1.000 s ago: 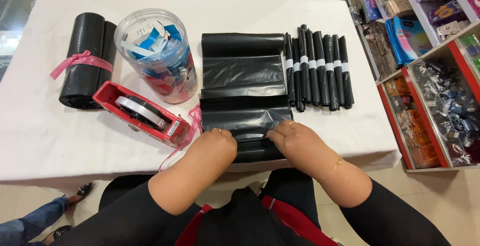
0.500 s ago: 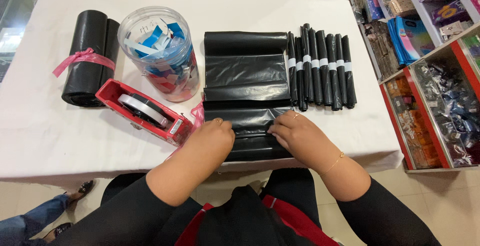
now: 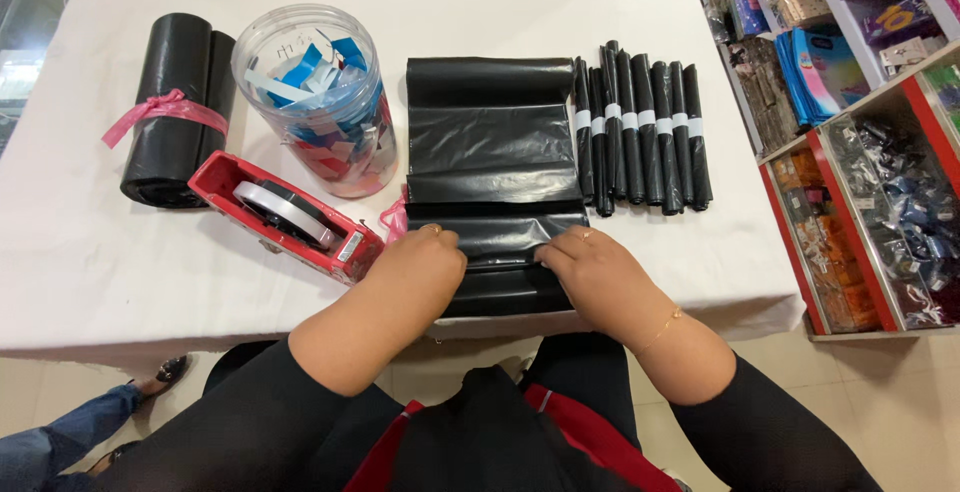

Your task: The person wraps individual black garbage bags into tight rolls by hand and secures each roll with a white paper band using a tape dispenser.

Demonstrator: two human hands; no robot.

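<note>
Rolling tight: I keep my left hand [image 3: 420, 262] and right hand [image 3: 590, 262] gripping the black bag [image 3: 495, 152] evenly, near the desk [image 3: 100, 272] edge.

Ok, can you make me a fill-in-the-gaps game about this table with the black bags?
1. Both hands, left hand and right hand, press on a flat ____ plastic bag.
2. The tape dispenser is coloured ____.
3. The big bag roll is tied with a ____ ribbon.
4. The clear jar stands ____ of the flat bag.

Missing words: black; red; pink; left
</note>
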